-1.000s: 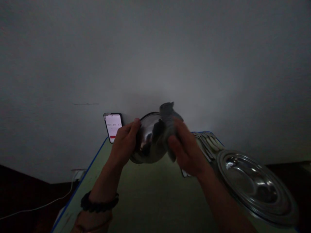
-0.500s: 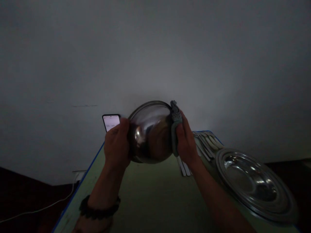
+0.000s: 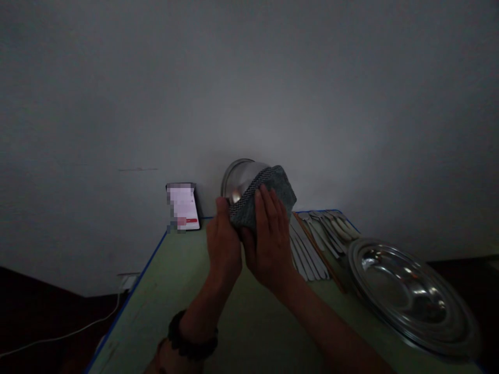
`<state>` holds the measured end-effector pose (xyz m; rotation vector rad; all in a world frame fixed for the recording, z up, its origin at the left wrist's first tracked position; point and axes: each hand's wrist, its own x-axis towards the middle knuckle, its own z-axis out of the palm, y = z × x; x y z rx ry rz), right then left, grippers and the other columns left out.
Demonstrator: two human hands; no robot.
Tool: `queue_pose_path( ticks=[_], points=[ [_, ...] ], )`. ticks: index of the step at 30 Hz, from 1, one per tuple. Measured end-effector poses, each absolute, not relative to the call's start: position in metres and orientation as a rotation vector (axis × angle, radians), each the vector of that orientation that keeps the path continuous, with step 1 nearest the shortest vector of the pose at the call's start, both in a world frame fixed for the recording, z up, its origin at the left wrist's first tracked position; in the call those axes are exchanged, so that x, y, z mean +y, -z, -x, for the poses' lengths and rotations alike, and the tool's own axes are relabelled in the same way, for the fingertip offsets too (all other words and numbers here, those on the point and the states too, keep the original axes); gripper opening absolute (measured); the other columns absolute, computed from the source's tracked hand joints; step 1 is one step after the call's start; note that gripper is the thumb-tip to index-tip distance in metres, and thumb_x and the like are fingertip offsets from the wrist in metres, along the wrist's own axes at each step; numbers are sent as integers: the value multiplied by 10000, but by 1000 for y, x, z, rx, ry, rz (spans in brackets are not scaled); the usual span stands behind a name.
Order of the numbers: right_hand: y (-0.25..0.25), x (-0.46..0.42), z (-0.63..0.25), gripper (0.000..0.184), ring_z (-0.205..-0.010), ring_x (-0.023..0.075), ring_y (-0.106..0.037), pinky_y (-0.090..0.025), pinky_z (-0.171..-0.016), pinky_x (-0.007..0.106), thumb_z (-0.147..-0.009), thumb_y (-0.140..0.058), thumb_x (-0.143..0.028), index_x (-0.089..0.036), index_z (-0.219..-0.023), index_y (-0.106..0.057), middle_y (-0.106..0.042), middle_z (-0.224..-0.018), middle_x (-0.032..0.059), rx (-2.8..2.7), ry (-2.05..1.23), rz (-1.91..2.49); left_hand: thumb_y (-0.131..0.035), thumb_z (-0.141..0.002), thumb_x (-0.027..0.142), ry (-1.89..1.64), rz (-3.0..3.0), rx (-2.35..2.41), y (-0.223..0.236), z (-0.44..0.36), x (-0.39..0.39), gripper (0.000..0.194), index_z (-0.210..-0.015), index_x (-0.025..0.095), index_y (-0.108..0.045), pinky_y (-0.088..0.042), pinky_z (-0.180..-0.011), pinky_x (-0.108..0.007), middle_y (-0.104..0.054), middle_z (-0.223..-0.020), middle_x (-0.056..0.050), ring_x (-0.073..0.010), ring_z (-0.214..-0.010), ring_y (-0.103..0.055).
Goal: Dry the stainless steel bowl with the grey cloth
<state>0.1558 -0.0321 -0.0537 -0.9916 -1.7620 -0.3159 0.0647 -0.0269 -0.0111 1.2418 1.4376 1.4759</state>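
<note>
I hold a shiny steel bowl (image 3: 236, 179) up above the far end of a green table (image 3: 249, 322). My left hand (image 3: 223, 249) grips the bowl's near left side; a dark bead bracelet (image 3: 191, 343) is on that wrist. My right hand (image 3: 268, 241) presses a grey checked cloth (image 3: 268, 195) flat against the bowl's outside, fingers stretched over the cloth. The cloth and my hands hide most of the bowl.
A phone (image 3: 183, 206) with a lit screen leans on the white wall at the table's far left. Several pieces of cutlery (image 3: 315, 239) lie in a row at the far right, next to a large steel plate (image 3: 409, 293). A white cable (image 3: 58, 335) runs over the dark floor at the left.
The bowl turned so that the cloth now covers the side facing me. My right hand moved from the bowl's right edge onto its front, and my left hand shifted right and closer to it.
</note>
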Motion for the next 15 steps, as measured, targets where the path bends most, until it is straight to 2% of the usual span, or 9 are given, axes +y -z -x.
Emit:
queue_pose_path(
  ticks=[2, 4, 8, 12, 15],
  points=[
    [49, -32, -162, 674, -1491, 273, -141, -231, -1183, 524, -960, -391, -257, -155, -1551, -83, -307, -1564, 153, -1771, 327, 953, -371, -911, 576, -1494, -1370, 1512, 9, -68, -33, 529, -532, 214, -443, -345, -454, -262, -510, -512, 6, -131, -507, -457],
    [41, -32, -171, 623, -1490, 275, -146, -209, -1188, 540, -953, -383, -240, -159, -1536, -179, -355, -1543, 140, -1825, 321, 896, -375, -915, 541, -1496, -1569, 1492, 6, -68, -37, 535, -497, 210, -421, -298, -435, -268, -452, -464, 17, -119, -464, -382],
    [25, -31, -195, 516, -1449, 249, -284, -216, -1189, 537, -962, -366, -241, -203, -1476, -350, -447, -1496, 92, -1915, 188, 749, -419, -902, 534, -1497, -1802, 1302, 1, -59, -38, 545, -473, 206, -348, -207, -387, -250, -338, -433, 41, -91, -427, -263],
    [19, -22, -216, 452, -1400, 210, -385, -309, -1171, 455, -997, -336, -278, -261, -1442, -414, -477, -1479, 46, -1755, -39, 714, -529, -834, 616, -1480, -1727, 1122, -4, -47, -38, 605, -425, 199, -370, -181, -339, -225, -336, -390, 52, -65, -362, -261],
    [27, -14, -216, 455, -1373, 212, -429, -368, -1140, 436, -1015, -300, -328, -258, -1455, -392, -490, -1468, 58, -1578, -116, 819, -537, -759, 732, -1736, -1348, 1119, -10, -40, -36, 639, -411, 211, -406, -199, -295, -219, -350, -354, 55, -69, -318, -308]
  ],
)
